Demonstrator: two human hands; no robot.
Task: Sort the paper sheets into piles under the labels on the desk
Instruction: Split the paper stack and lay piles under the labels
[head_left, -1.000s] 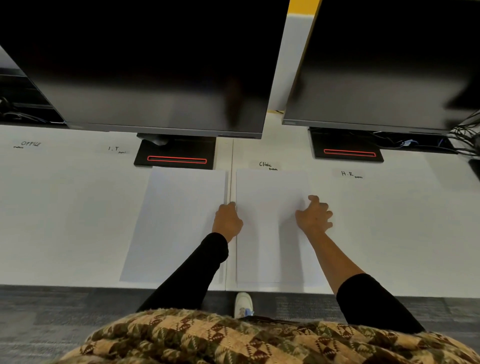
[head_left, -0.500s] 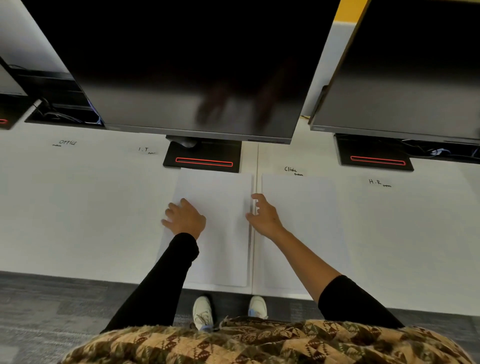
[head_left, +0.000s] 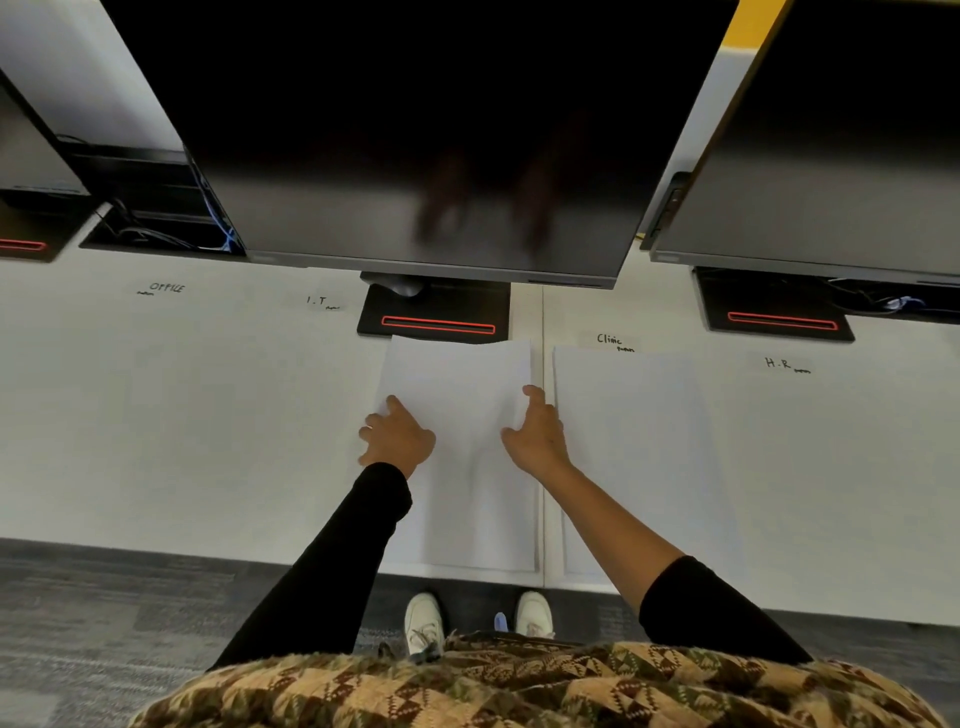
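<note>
The white desk (head_left: 156, 415) fills the width of the view, with a seam running front to back near its middle. Above it hang two dark monitors, the central monitor (head_left: 415, 130) and the right monitor (head_left: 831, 156), and the central one stands on a black base (head_left: 436, 312) with a red-outlined slot. Two stacks of white sheets lie side by side at the front of the desk: the left pile (head_left: 467, 519) just left of the seam, its far edge touching the base, and the right pile (head_left: 634, 441) just right of it, lying flat and untouched. The left pile bows slightly between the hands (a soft fold shows down its middle). The right hand (head_left: 535, 431) grips its right edge, fingers curled over it and thumb on top. The left hand (head_left: 397, 436) sits at its left edge, forefinger on the paper; whether it grips or only presses I cannot tell. Four small handwritten labels sit along the back: OFFICE (head_left: 166, 287), I.T (head_left: 317, 300), Clinic (head_left: 609, 340) directly above the right pile, and H.R (head_left: 777, 362).
</note>
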